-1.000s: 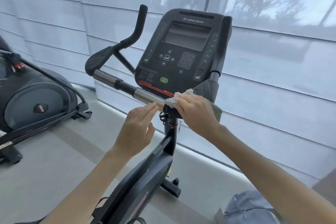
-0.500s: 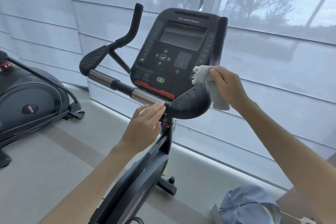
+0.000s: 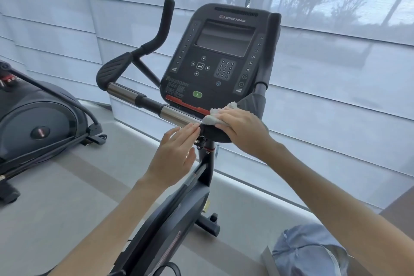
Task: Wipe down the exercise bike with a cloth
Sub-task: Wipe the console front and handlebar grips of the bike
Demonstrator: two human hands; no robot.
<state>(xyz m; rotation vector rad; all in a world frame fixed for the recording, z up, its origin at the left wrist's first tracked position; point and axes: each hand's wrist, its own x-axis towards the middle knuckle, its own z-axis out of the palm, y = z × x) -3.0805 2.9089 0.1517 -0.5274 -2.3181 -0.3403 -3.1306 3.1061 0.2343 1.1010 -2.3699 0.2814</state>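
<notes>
Caught mid-wipe at the top of the exercise bike (image 3: 177,219). Holding the white cloth (image 3: 214,116) bunched under the bent fingers of the right hand (image 3: 243,130) and pressing it onto the black arm pad (image 3: 215,135) at the right end of the handlebar (image 3: 145,102), just below the bottom edge of the console (image 3: 219,58). Grasping nothing with the left hand (image 3: 177,152): relaxed, with straight fingertips touching the bar where the metal sleeve (image 3: 179,115) meets that pad, apparently to steady things.

As for progress, hard to judge: no streaks, damp patches or dust lines visible anywhere to mark cleaned from uncleaned. Going by where the cloth sits, probably working through the handlebar area, with only the right pad clearly under treatment now. Likely left to do, unless already covered:
- console face and keypad
- left pad (image 3: 113,69) and the upright grip (image 3: 165,20) above it
- both metal sleeves
- stem (image 3: 205,172) and lower housing down toward the floor (image 3: 56,197)

Seat and pedals out of view, so impossible to say.

Also in view: a second machine (image 3: 38,123) at the left edge of the floor, well apart from the bike, and a pale blue cap (image 3: 309,251) at the lower right.
</notes>
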